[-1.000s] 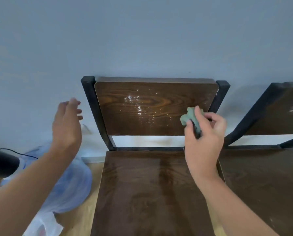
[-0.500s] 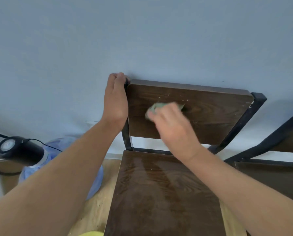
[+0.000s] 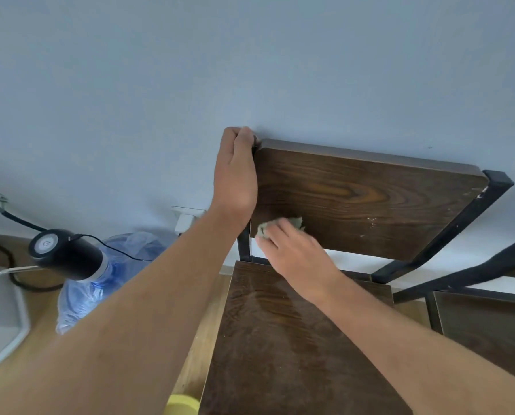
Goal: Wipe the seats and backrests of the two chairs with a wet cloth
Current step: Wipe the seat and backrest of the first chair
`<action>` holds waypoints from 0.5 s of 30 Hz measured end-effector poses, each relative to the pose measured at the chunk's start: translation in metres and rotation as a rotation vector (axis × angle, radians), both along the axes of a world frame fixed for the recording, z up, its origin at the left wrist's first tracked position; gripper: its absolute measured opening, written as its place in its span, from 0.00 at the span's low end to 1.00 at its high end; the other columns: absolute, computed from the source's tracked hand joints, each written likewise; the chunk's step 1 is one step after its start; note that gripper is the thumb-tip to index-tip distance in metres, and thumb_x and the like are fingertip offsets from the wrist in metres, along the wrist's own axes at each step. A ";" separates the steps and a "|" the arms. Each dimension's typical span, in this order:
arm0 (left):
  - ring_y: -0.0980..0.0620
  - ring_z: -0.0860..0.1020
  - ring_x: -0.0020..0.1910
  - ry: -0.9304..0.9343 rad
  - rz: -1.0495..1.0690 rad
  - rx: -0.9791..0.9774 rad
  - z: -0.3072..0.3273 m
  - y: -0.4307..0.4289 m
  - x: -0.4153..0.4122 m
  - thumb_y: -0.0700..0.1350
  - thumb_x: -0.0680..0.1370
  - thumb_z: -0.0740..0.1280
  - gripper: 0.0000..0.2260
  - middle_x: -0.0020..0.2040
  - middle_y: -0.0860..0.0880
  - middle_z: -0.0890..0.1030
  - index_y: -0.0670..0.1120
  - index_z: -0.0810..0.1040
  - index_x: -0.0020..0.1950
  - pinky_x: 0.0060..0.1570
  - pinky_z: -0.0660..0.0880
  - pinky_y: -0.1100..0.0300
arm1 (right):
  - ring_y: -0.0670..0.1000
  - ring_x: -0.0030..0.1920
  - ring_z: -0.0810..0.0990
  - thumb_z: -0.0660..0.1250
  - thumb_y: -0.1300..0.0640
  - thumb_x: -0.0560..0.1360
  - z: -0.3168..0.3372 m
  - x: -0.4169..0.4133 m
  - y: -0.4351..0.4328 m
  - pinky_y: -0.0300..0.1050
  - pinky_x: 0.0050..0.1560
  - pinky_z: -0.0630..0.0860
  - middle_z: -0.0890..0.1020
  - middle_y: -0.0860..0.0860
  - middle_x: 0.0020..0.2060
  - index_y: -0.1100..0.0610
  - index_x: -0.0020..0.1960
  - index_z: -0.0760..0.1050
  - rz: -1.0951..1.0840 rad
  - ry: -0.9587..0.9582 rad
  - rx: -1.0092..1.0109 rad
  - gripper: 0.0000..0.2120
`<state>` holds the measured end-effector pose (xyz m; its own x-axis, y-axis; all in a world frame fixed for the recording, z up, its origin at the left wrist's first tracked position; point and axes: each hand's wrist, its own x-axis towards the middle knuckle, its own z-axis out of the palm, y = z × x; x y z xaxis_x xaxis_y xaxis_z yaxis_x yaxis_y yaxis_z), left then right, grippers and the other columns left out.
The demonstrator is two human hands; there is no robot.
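Left hand [image 3: 235, 181] fingers wrapped over the top-left corner of the chair's backrest [image 3: 370, 199], clamped on the frame post. Right hand [image 3: 295, 253] fingers closed on the green cloth [image 3: 295, 224], pressing it flat on the backrest's lower-left area. Seat [image 3: 280, 339] below shows a wet sheen. Second chair [image 3: 483, 322] just beside, right edge.

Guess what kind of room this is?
Probably a plain home or small office room. Clues: two wooden chairs with black metal frames against a painted wall, a water jug with an electric pump on the wood floor, and a wall socket.
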<state>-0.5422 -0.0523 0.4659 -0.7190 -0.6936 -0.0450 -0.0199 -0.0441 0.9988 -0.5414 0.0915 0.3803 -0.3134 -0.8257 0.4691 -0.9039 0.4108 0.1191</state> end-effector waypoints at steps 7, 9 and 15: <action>0.54 0.70 0.42 0.004 -0.049 0.042 -0.003 -0.003 0.001 0.48 0.83 0.58 0.08 0.45 0.50 0.71 0.46 0.71 0.47 0.47 0.69 0.61 | 0.60 0.46 0.79 0.62 0.69 0.81 0.055 -0.016 -0.012 0.50 0.49 0.78 0.80 0.63 0.44 0.68 0.49 0.83 -0.231 -0.109 -0.573 0.10; 0.53 0.70 0.44 0.029 -0.074 0.097 -0.002 -0.006 0.001 0.50 0.79 0.59 0.07 0.45 0.50 0.72 0.48 0.71 0.46 0.50 0.70 0.56 | 0.59 0.44 0.78 0.63 0.69 0.81 0.032 -0.003 -0.034 0.51 0.46 0.79 0.80 0.61 0.42 0.67 0.45 0.82 -0.106 -0.095 -0.437 0.10; 0.52 0.70 0.44 0.010 -0.059 0.129 -0.002 -0.007 0.000 0.52 0.74 0.59 0.06 0.44 0.52 0.72 0.51 0.71 0.42 0.49 0.68 0.56 | 0.55 0.53 0.78 0.63 0.67 0.80 -0.011 -0.006 0.064 0.50 0.48 0.82 0.79 0.57 0.51 0.62 0.57 0.82 -0.242 -0.321 -0.101 0.11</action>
